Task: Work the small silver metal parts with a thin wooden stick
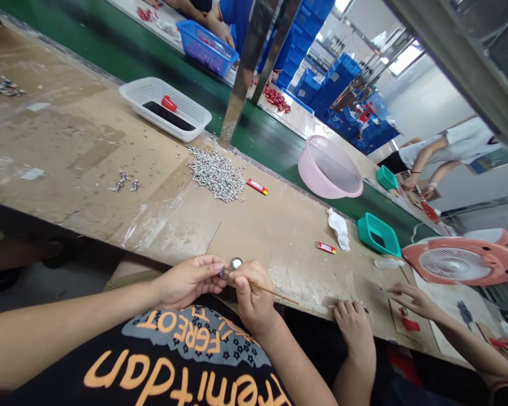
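My left hand [190,282] pinches a small dark grey piece [222,273] between thumb and fingers, just above my lap at the table's front edge. Its exact kind is too small to make out. Closed around a thin brown stick [275,292] is my right hand [254,296]; the stick's long end points out to the right, and its other end meets the small piece. Right behind my fingertips sits a bottle cap [236,263] with something white in it. Farther back on the cardboard-covered table [275,225] lies a heap of small whitish-grey pieces [218,173].
Beyond the heap stand a white basket [165,107] and a pink basin [328,169]. Two small red boxes [257,186] and a white tissue [338,228] lie around. On the right are a green tray [379,234], an orange fan [461,260] and a co-worker's hands [355,321].
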### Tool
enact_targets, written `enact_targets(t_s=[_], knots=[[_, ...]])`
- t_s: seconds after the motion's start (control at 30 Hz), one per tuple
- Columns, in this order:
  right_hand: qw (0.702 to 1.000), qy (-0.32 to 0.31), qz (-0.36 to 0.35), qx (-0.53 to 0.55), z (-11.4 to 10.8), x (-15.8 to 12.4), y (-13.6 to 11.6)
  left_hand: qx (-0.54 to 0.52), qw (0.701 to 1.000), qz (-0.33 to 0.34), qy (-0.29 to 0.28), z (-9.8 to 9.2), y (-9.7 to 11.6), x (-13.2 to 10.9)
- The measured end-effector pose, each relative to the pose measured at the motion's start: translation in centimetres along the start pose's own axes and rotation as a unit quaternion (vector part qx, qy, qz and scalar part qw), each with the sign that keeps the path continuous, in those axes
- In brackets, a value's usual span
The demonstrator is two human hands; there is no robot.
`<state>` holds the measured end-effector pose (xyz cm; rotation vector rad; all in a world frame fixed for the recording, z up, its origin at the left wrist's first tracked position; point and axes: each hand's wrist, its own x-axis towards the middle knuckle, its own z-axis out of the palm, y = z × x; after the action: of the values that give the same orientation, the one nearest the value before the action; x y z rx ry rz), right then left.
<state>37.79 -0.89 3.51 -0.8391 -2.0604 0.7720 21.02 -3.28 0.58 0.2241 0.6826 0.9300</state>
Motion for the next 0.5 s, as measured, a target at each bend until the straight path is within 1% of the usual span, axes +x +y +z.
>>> enact_targets(t_s=[0.33,0.5], knots=[[1.0,-0.024,0.002,-0.008,-0.16,0.11,-0.35,-0.002,1.0,0.021,-0.007,-0.11,0.03,0.17],[1.0,-0.01,0.0,0.002,-0.11,0.14,-0.36,0.001,1.0,0.019,-0.006,0.0,0.02,0.12]])
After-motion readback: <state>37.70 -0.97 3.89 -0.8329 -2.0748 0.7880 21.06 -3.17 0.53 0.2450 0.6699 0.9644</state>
